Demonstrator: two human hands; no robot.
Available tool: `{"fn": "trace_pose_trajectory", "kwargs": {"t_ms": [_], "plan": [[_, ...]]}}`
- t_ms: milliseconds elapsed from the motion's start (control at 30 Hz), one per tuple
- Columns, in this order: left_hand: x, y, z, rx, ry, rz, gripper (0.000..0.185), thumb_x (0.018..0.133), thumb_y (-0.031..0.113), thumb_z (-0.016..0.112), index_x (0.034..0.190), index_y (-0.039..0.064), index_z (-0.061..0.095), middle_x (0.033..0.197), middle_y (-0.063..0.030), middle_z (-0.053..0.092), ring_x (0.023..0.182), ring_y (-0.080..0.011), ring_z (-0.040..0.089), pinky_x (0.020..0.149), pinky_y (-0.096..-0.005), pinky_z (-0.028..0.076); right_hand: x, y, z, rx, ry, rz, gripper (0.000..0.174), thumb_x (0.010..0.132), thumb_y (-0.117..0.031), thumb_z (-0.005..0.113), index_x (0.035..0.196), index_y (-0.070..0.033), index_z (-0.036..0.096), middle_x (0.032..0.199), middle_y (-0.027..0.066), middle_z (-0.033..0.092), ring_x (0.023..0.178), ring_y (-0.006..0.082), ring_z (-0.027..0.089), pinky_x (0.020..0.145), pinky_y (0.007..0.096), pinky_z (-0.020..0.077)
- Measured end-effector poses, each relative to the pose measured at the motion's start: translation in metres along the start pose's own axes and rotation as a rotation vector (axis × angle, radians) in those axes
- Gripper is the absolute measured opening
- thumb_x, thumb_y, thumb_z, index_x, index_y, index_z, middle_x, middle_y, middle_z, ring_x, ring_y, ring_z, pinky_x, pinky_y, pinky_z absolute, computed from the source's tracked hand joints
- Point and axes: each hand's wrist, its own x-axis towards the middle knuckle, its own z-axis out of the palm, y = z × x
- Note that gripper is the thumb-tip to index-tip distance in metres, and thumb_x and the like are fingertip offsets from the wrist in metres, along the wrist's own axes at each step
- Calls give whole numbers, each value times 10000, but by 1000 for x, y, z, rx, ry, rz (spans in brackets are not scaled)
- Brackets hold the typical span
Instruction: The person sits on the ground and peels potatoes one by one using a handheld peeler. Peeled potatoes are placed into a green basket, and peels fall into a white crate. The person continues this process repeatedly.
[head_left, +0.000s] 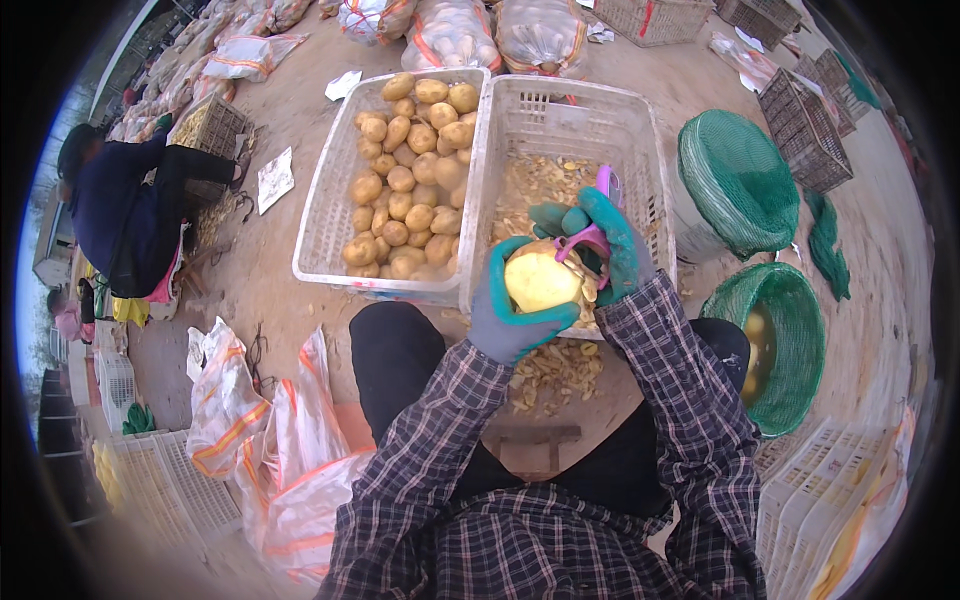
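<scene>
A mostly peeled potato (541, 281) rests in my left hand (510, 315), whose gloved fingers wrap around its left side and underside. My right hand (619, 240), in a matching grey and green work glove, grips a purple peeler (585, 238) against the potato's upper right. Strips of peel hang between the potato and the right glove. Both hands are over the near end of a white plastic crate (577, 97) with potato peelings (525, 187) in its bottom. To its left stands another white crate (319, 225) full of unpeeled potatoes (420, 180).
At right, a green mesh bag (739, 180) covers a bucket; below it, a mesh-lined bucket (799, 352) holds peeled potatoes in liquid. Peelings (559, 371) lie between my knees. Plastic sacks (292, 465) lie at left. A co-worker (120, 202) sits beside a basket (217, 127).
</scene>
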Motion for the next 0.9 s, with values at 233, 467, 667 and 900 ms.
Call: {"fn": "trace_pose_trajectory", "kwargs": {"t_ms": [233,467,667,900], "plan": [[-3,8,-2,-38,-68,6,777,625,194,853,1237,37,401,1172,-108,510,1095,-202,533,892,-345,496,6,-3,-9,199,-29,42,302,851,-349,647,785,-54,650,992,196,662,1053,314,602,914,458,506],[1,-2,11,-686,45,-170,637,786,106,706,1334,26,390,1257,-106,503,1141,-211,517,963,-346,455,8,-8,-7,36,57,-154,329,879,-342,615,746,-42,628,1020,201,655,1018,289,621,909,428,510],[-5,-2,17,-934,127,-312,543,859,104,643,1340,74,393,1225,-87,527,1125,-207,533,958,-361,473,1,3,6,-177,62,-214,348,914,-330,570,766,-19,620,1037,222,647,905,264,656,826,397,539],[-4,-2,4,-944,-6,-295,614,795,79,700,1324,58,391,1223,-89,532,1113,-217,550,951,-362,476,-8,1,11,-251,3,-218,363,928,-315,549,782,11,618,1004,220,655,869,254,660,803,377,542]]}}
